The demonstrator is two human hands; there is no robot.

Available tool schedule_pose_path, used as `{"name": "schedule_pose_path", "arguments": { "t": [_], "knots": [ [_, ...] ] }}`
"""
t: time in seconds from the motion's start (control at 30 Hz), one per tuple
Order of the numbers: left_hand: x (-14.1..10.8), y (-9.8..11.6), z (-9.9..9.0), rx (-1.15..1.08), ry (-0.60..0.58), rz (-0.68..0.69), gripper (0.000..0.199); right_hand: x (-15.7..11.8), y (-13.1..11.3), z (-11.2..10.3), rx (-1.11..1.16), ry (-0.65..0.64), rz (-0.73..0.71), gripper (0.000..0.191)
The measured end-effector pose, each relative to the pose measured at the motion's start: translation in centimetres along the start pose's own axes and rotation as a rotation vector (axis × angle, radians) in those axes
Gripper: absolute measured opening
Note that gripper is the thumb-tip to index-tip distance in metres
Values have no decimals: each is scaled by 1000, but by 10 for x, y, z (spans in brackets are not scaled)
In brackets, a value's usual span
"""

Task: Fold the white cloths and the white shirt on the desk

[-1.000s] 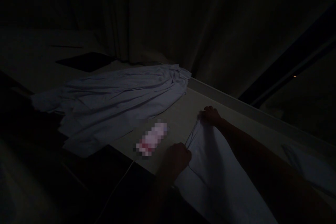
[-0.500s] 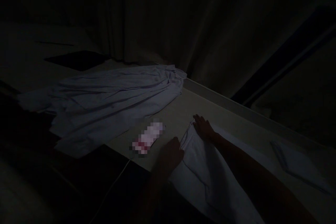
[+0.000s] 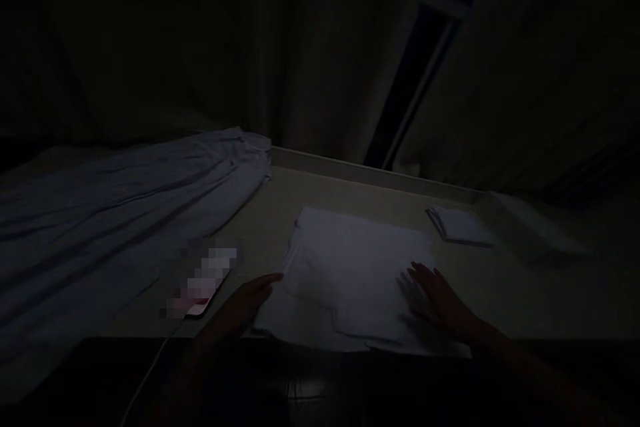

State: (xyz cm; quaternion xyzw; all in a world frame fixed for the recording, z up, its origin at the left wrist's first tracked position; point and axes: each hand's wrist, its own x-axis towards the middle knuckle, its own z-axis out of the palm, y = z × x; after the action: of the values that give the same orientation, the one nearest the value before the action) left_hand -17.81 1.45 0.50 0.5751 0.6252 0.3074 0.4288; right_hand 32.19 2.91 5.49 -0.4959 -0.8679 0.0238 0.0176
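Observation:
A white folded garment [image 3: 345, 260] lies spread on the table near its front edge, with a step of layered cloth along its lower part. My left hand [image 3: 250, 297] is at its left edge, fingers closed on the cloth there, though the darkness hides part of the grip. Over the right part of the garment is my right hand [image 3: 435, 297], fingers spread and slightly blurred, holding nothing. Left of my left hand lies a lit phone [image 3: 207, 280], its screen pixelated, with a white cable [image 3: 150, 373] running down from it.
A large gathered white cloth [image 3: 200, 187] covers the table's left side. Farther right sit a small folded white cloth [image 3: 460, 225] and a pale box-like object [image 3: 535, 230]. A low ledge [image 3: 350, 170] runs along the table's back before dark curtains [image 3: 310, 67]. The room is very dim.
My view has turned to the right. The garment now lies flatter and squarer on the table. My right hand has moved from its far edge to its right part, fingers spread.

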Motion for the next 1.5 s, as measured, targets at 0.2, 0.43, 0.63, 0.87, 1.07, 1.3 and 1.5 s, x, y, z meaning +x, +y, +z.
{"name": "schedule_pose_path", "arguments": {
  "t": [0.2,0.43,0.63,0.87,1.07,1.3,1.5],
  "knots": [
    [-14,0,-12,340,-289,181,83,-113,33,37,41,-143,90,89],
    [-27,-15,-2,900,-101,313,72,-104,31,69,52,2,196,72],
    [-48,-17,-9,979,-136,406,57,-114,32,55,128,26,159,61],
    [-58,2,-10,956,-148,512,38,-121,47,54,252,83,131,50],
    [-45,10,-6,778,-212,520,50,-119,59,55,338,65,102,46],
    [-6,29,4,398,-15,256,41,-89,80,16,458,-24,72,43],
    [74,76,5,326,244,259,41,12,125,-50,765,-173,246,39]
  ]
}}
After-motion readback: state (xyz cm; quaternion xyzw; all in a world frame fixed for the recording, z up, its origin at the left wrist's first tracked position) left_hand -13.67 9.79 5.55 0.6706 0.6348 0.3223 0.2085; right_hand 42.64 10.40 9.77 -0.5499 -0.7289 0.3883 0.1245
